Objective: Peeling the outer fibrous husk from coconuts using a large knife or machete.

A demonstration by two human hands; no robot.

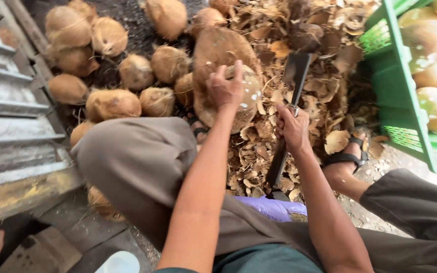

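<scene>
- Nearest me: my grey-brown trousered knees, spread wide, with a scrap of lilac cloth lying between them on the ground.
- My right hand is clenched round the dark handle of a long flat-bladed cleaver. Its long axis runs away from me and a little to the right, blade end up over the husk litter.
- My left hand is pressed onto a partly husked brown coconut, fingers curled over its top, pale chipped patches showing beside my knuckles.
- The one relation that matters: the coconut lies left of the blade and just beside it, at about the same reach. The left hand sits on it; the right hand is near but apart from it.
- A large slab of brown husk stands just behind the coconut, touching it.
- Around and beyond: dry husk chips cover the ground.
- Far left: a heap of unhusked fibrous coconuts.
- Far right: a green plastic crate holding pale peeled coconuts.
</scene>
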